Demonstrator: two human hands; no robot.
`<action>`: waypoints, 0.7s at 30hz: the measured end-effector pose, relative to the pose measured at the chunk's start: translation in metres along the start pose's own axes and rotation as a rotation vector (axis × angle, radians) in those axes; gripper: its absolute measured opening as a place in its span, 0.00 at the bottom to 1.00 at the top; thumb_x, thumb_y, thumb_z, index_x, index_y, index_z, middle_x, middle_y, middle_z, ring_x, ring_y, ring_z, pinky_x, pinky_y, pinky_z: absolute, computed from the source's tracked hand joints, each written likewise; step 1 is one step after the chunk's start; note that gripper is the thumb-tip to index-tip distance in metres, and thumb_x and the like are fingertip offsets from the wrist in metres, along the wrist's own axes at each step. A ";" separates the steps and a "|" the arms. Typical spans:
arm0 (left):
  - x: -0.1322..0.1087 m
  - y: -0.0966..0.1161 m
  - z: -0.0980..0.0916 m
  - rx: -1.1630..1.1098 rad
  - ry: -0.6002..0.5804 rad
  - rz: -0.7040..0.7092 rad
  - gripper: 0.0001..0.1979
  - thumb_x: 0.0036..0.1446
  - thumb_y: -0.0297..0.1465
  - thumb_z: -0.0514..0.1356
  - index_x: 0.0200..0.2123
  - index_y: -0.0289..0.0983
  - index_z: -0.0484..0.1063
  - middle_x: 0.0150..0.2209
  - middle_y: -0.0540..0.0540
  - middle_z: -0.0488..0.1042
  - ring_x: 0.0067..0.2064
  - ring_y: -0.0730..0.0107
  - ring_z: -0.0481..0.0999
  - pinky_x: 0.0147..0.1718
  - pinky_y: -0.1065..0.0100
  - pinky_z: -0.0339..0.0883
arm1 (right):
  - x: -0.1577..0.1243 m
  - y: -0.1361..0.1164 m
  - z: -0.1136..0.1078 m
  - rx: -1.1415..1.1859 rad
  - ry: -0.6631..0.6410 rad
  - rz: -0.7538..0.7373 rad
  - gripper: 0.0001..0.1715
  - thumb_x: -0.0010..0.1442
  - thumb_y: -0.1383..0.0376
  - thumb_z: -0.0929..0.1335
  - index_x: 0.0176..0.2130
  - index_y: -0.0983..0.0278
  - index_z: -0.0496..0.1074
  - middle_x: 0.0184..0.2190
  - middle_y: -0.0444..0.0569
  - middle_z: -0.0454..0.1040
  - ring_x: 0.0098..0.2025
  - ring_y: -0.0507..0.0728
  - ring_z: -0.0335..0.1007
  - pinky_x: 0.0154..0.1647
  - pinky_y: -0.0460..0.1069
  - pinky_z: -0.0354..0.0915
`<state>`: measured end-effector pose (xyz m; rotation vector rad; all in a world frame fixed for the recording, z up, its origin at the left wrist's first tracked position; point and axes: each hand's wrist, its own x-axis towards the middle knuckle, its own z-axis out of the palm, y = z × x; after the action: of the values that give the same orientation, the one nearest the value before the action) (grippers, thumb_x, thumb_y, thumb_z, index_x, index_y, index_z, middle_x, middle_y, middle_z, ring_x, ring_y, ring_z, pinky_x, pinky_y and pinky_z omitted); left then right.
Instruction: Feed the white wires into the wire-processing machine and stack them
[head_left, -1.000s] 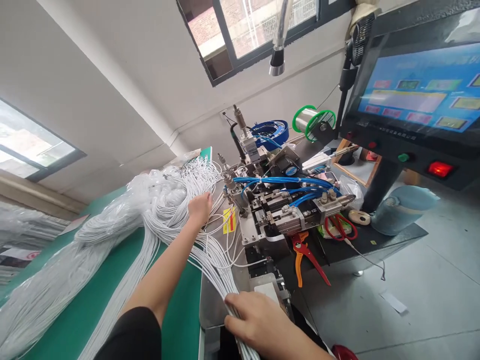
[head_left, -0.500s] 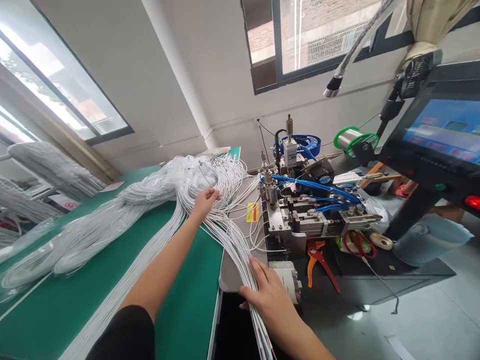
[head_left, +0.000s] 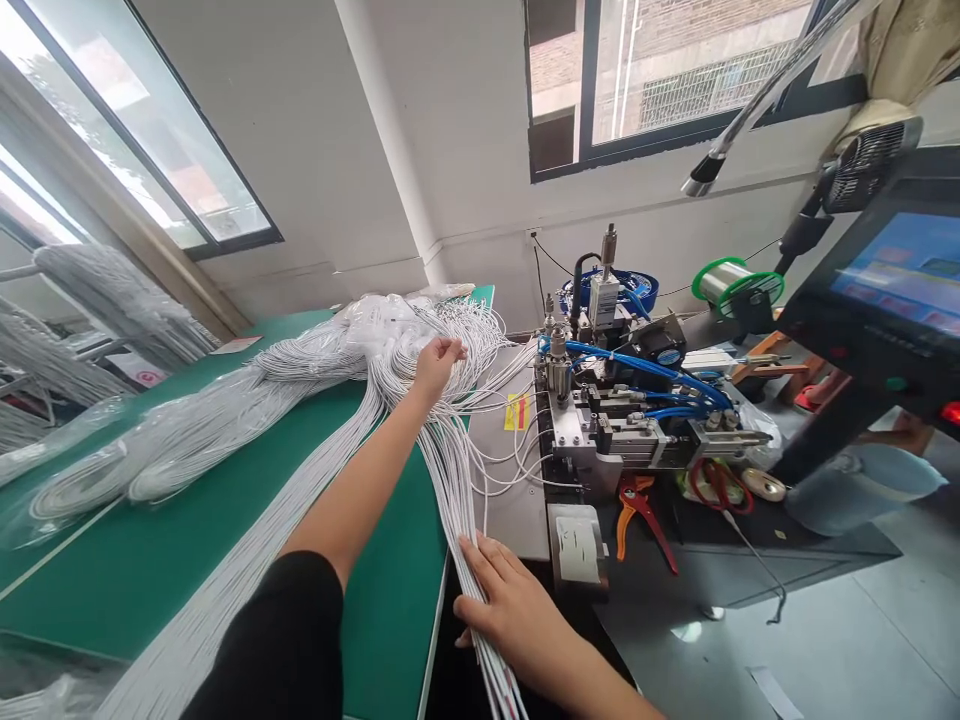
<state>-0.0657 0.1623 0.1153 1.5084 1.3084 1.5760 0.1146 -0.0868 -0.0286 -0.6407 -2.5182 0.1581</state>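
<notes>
White cables [head_left: 450, 470] run in a thick bundle over the table's front corner and hang down beyond it. My right hand [head_left: 517, 605] is wrapped round this hanging bundle, with the thumb on the left and the fingers on top. Farther forward, my left hand [head_left: 439, 368] is pinched above the tangled cable pile [head_left: 480, 335]. Whatever its fingertips hold, if anything, is too small to make out. A second cable strand [head_left: 247, 565] passes beneath my left forearm along the green table [head_left: 394, 610].
Right of the bundle stands a metal machine [head_left: 577, 420] with blue air hoses. Orange-red cutters [head_left: 643, 520] lie before it, near a blue bin [head_left: 862, 490]. A screen [head_left: 907, 265] and a wire spool [head_left: 731, 285] are farther right. Plastic-wrapped cable coils [head_left: 172, 440] cover the table's left.
My right hand has shifted slightly left with the bundle, which now hangs more steeply. My left hand has moved a little right and up, still pinched. The camera view has shifted slightly.
</notes>
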 end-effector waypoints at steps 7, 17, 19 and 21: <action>0.041 0.031 0.014 -0.149 0.105 0.175 0.09 0.62 0.31 0.58 0.30 0.35 0.64 0.30 0.49 0.74 0.32 0.77 0.74 0.45 0.66 0.67 | 0.004 0.010 -0.017 0.090 -0.017 -0.040 0.19 0.63 0.50 0.63 0.37 0.62 0.73 0.65 0.57 0.57 0.64 0.62 0.55 0.61 0.58 0.57; 0.034 0.056 0.016 -0.132 -0.037 0.386 0.10 0.60 0.36 0.61 0.32 0.36 0.66 0.35 0.48 0.75 0.34 0.77 0.75 0.43 0.67 0.69 | 0.019 0.019 -0.028 0.197 -0.141 -0.099 0.17 0.66 0.55 0.63 0.39 0.61 0.76 0.64 0.51 0.59 0.63 0.58 0.56 0.64 0.53 0.52; 0.034 0.059 0.015 -0.149 -0.020 0.415 0.10 0.60 0.38 0.60 0.32 0.37 0.66 0.35 0.48 0.75 0.35 0.77 0.75 0.43 0.68 0.69 | 0.022 0.020 -0.029 0.218 -0.161 -0.111 0.17 0.66 0.55 0.62 0.40 0.60 0.76 0.64 0.50 0.59 0.64 0.58 0.55 0.64 0.52 0.50; 0.027 0.061 0.014 -0.127 -0.068 0.416 0.10 0.60 0.38 0.59 0.32 0.37 0.66 0.35 0.48 0.75 0.34 0.77 0.75 0.41 0.68 0.69 | 0.024 0.019 -0.029 0.227 -0.171 -0.109 0.17 0.66 0.55 0.62 0.41 0.60 0.76 0.64 0.50 0.59 0.64 0.57 0.55 0.65 0.51 0.50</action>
<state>-0.0445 0.1692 0.1793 1.8166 0.8740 1.8014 0.1198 -0.0588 0.0028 -0.4129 -2.6378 0.4691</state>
